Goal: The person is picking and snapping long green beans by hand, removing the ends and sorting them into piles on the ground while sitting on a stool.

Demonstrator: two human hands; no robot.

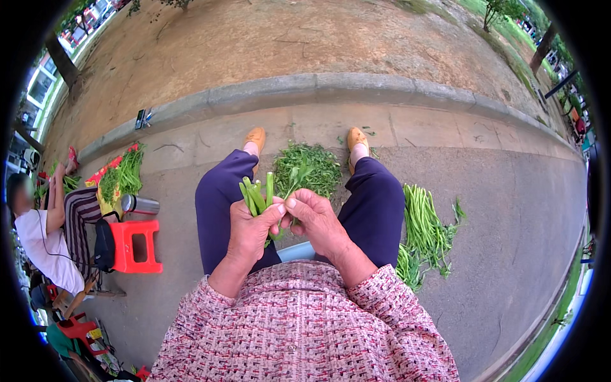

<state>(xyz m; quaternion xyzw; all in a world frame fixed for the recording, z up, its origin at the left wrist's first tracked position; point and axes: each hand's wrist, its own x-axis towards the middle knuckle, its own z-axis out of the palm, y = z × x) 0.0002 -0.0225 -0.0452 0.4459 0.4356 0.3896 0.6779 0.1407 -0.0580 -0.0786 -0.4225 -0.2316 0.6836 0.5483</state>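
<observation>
My left hand (253, 227) is closed around a small bunch of thick green vegetable stems (255, 196), their cut ends pointing up and away from me. Close against it, my right hand (310, 217) pinches a thin leafy sprig (297, 177) between thumb and forefinger. The fingertips of both hands meet. On the ground between my feet lies a heap of loose green leaves (312, 160). To the right of my knee, long green stems (424, 215) are laid in a bundle, with leafier greens (408, 267) at the near end.
At left a person (47, 243) sits near a red plastic stool (136, 247) with a dark bag on it. A metal flask (141, 204) and more greens (129, 174) on a patterned cloth lie beyond. A phone (140, 119) rests on the concrete kerb (267, 90) ahead.
</observation>
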